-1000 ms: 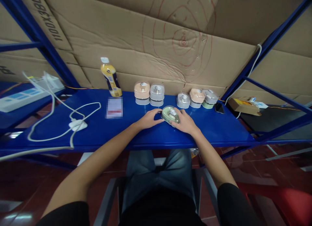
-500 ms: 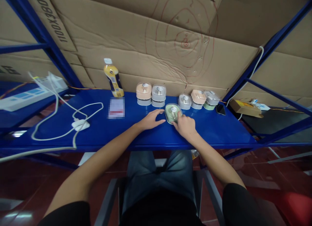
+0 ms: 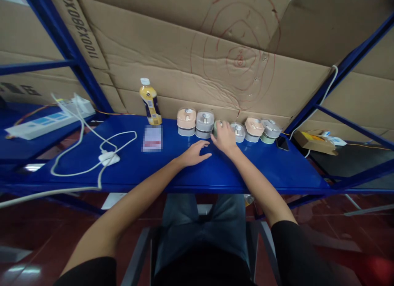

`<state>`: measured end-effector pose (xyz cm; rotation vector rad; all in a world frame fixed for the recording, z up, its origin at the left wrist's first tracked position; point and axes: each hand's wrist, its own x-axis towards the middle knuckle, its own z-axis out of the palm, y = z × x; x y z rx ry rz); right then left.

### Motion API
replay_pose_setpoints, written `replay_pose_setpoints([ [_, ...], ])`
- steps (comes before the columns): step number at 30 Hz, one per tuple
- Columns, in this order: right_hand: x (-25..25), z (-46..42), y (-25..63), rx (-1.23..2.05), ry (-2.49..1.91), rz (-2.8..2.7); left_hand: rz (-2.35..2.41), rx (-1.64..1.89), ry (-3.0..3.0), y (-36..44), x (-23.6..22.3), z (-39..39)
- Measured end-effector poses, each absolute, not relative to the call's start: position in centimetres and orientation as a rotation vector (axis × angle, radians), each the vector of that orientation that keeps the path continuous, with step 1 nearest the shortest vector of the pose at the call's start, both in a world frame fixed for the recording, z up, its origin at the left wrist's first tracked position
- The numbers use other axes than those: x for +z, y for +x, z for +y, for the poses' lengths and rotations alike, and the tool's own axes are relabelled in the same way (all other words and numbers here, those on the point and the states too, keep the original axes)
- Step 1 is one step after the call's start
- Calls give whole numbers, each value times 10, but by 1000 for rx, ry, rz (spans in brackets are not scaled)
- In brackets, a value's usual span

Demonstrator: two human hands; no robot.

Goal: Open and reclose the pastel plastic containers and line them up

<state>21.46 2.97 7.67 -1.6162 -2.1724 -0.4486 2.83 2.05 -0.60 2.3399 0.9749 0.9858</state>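
My right hand point(image 3: 224, 138) sits on a green-lidded plastic box point(image 3: 218, 129) and hides most of it, gripping it from the front. The box stands in the back row, between a grey-lidded box point(image 3: 205, 123) and a small grey box point(image 3: 237, 132). My left hand point(image 3: 194, 153) lies on the blue metal shelf point(image 3: 277, 167) with its fingers apart, holding nothing. It is nearest to a peach-lidded box point(image 3: 186, 121). Further right stand another peach box point(image 3: 254, 129) and a grey box on a green base point(image 3: 271, 129).
A yellow-labelled plastic bottle point(image 3: 150, 102) and a blurred card point(image 3: 152, 138) lie left of the row. A white cable with a plug point(image 3: 108, 158) and a power strip point(image 3: 46, 128) are further left. A phone point(image 3: 282, 143) lies at right, with cardboard behind and blue uprights beside.
The green-lidded box has moved back from in front of the row into the gap in it, with my right hand on it. My left hand stays about where it was.
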Motion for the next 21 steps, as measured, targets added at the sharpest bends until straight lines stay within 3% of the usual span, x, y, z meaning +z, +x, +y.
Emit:
replay_pose_setpoints([
  [12, 51, 85, 189, -516, -1362, -2329, 1114, 1409, 2304, 21, 4, 26],
  [17, 54, 72, 207, -388, -1236, -2290, 1183, 1519, 2184, 21, 10, 23],
  [21, 63, 62, 232, -195, -1107, -2029, 1106, 1620, 1718, 21, 11, 27],
])
